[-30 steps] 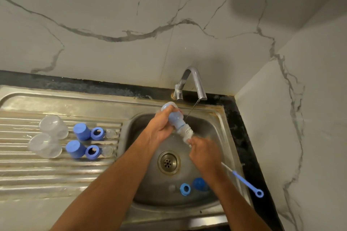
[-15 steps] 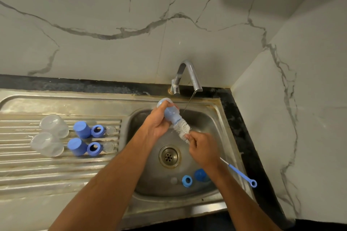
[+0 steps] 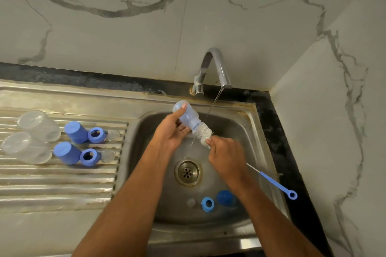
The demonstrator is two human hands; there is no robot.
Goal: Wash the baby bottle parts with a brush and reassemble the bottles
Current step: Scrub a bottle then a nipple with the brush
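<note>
Over the sink [image 3: 261,131] basin, the left hand [image 3: 170,131] grasps a pale blue baby bottle [image 3: 188,118], fingers curled round its body and the thumb tip pressed near its base; the bottle tilts with its base toward 11 o'clock and its mouth toward 5 o'clock. White bristles of a bottle brush [image 3: 202,133] stick out of that mouth, so how far the head reaches inside cannot be made out through the cloudy wall. The right hand [image 3: 226,157] is clenched round the brush just below the bristles, hiding the wire there; the blue handle [image 3: 275,183] comes out past the wrist toward 4 o'clock and ends in a loop over the sink rim.

A thin stream of water falls from the tap [image 3: 215,69] at 12 o'clock, just beside the bottle; whether it touches the bottle is unclear.

In the basin at 6 o'clock of the drain [image 3: 188,172] lie a blue ring [image 3: 207,204], a blue cap [image 3: 225,198] partly covered by the right forearm, and a small clear piece [image 3: 191,202] too faint to identify.

On the ribbed drainboard [image 3: 62,183] at 9 o'clock lie two clear bottles [image 3: 31,137], two blue caps [image 3: 72,142], two blue rings [image 3: 93,145] and two clear teats [image 3: 110,145], their outlines blurred.
</note>
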